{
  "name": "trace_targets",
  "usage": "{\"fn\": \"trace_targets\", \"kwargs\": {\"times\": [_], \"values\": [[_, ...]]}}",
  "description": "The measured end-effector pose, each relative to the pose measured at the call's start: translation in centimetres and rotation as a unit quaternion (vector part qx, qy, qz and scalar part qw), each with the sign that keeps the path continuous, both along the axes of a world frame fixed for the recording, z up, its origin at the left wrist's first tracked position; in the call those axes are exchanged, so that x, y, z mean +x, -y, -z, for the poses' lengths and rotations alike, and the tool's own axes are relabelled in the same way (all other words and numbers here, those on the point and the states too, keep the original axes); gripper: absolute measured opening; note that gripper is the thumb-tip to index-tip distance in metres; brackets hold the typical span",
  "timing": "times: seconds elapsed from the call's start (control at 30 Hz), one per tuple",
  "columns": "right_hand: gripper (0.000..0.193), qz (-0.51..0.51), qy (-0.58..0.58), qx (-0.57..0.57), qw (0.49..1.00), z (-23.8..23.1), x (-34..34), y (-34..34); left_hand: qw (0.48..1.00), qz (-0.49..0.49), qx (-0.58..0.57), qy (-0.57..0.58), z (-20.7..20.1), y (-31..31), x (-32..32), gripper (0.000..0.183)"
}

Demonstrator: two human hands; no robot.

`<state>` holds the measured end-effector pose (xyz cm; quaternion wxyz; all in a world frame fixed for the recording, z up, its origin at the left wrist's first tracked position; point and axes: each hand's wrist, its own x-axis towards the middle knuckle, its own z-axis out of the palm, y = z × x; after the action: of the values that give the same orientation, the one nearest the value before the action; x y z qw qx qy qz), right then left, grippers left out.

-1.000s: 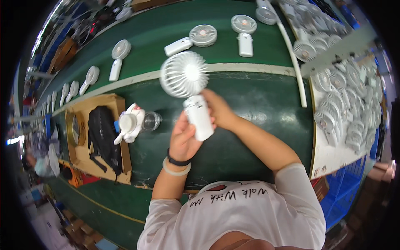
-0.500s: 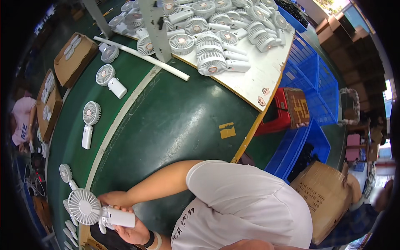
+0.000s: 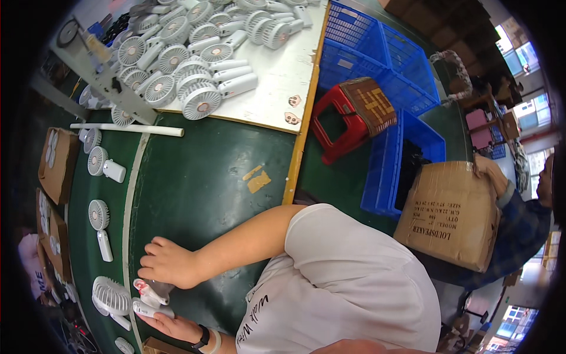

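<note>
My left hand (image 3: 177, 327), wearing a dark wristband, is closed around a smooth white piece shaped like a fan handle (image 3: 147, 308). Just above it, by my right wrist, is a crumpled-looking white and pinkish-red thing (image 3: 152, 293), too blurred to name. My right hand (image 3: 170, 264) is palm down near the belt's pale edge strip, fingers curled; what is under them is hidden. A white handheld fan (image 3: 111, 295) lies on the green belt beside my left hand. Farther along the belt are more fans, one with its handle toward me (image 3: 100, 221).
Many white fans (image 3: 203, 71) crowd the white tabletop at the back, near a white tube (image 3: 132, 128). Toward the right are a red stool (image 3: 348, 118), blue crates (image 3: 377, 171) and a person carrying a cardboard box (image 3: 451, 206). Cardboard trays (image 3: 59, 159) of fan parts stand beyond the belt.
My view has swung, shifting the scene left and mostly downward. My right hand has left the fan it was touching. The fan head above my left hand no longer shows there.
</note>
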<state>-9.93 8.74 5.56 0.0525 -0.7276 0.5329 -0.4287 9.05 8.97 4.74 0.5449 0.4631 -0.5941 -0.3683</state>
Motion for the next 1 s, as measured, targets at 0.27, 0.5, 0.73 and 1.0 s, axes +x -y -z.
{"fn": "trace_targets", "kwargs": {"times": [0.27, 0.5, 0.73, 1.0], "values": [[0.017, 0.073, -0.053, -0.075, 0.993, 0.2, -1.2, -0.3, 0.997, 0.074, 0.006, -0.008, 1.2, -0.3, -1.0, 0.054], [0.062, -0.009, 0.071, 0.137, 0.988, 1.7, -1.2, 1.1, 0.989, 0.063, 0.089, -0.101, -0.9, -0.8, -0.8, 0.053], [0.087, -0.262, 0.274, 0.211, 0.901, 3.4, 7.1, 5.2, 0.887, 0.241, 0.124, -0.374, -5.3, -0.8, 4.2, 0.05], [0.059, -0.538, 0.34, 0.13, 0.761, 3.5, 16.7, 4.3, 0.873, 0.234, 0.091, -0.419, -6.6, -1.6, 1.3, 0.049]]}}
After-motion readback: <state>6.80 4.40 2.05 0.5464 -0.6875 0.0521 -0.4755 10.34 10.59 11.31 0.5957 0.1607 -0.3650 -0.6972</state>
